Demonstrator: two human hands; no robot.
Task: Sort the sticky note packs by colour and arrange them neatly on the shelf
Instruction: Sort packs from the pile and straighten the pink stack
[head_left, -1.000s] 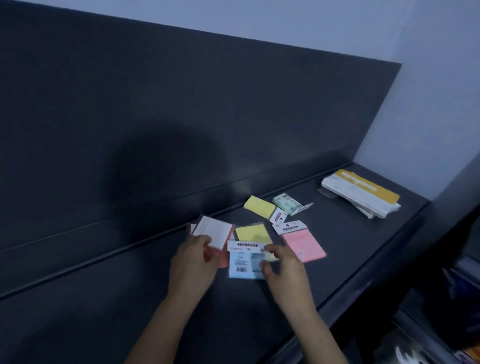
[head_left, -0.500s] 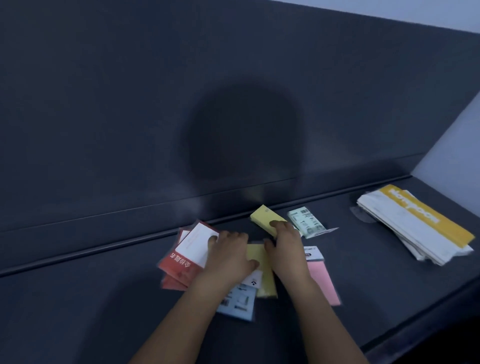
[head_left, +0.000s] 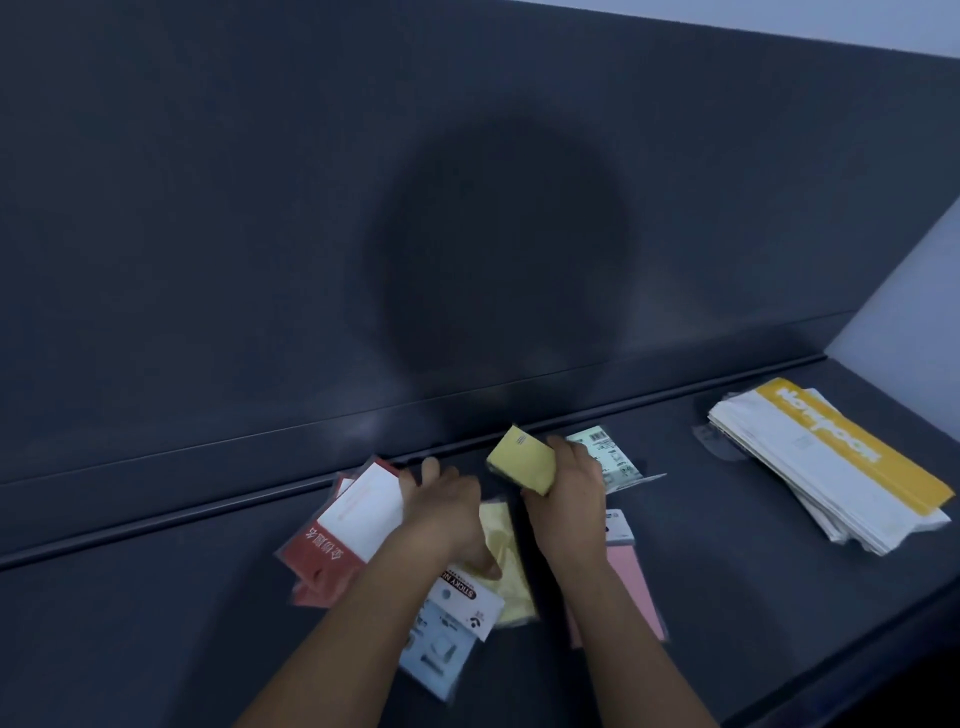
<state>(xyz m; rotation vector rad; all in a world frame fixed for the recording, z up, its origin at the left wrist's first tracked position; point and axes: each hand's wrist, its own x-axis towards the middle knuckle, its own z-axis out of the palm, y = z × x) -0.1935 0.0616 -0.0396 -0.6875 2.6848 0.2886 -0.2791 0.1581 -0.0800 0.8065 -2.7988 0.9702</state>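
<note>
Several sticky note packs lie on the dark shelf (head_left: 156, 623). My right hand (head_left: 569, 499) grips a thick yellow pad (head_left: 522, 460), lifted and tilted near the back ledge. My left hand (head_left: 447, 514) rests with its fingers spread on a flat yellow pack (head_left: 506, 566), thumb on its white header card. A blue pack (head_left: 439, 654) lies under my left forearm. A pink pack (head_left: 631, 577) shows to the right of my right wrist. A green pack (head_left: 613, 462) lies behind my right hand. Red packs with white cards (head_left: 343, 535) sit to the left.
A stack of white and yellow paper bags (head_left: 831, 467) lies at the shelf's right end. A raised ledge (head_left: 208, 504) runs along the dark back panel. The shelf's front edge (head_left: 857, 660) drops off at lower right. My head's shadow falls on the panel.
My right hand has closed on the thick yellow pad and raised it off the shelf. My left hand has shifted onto the flat yellow pack.
</note>
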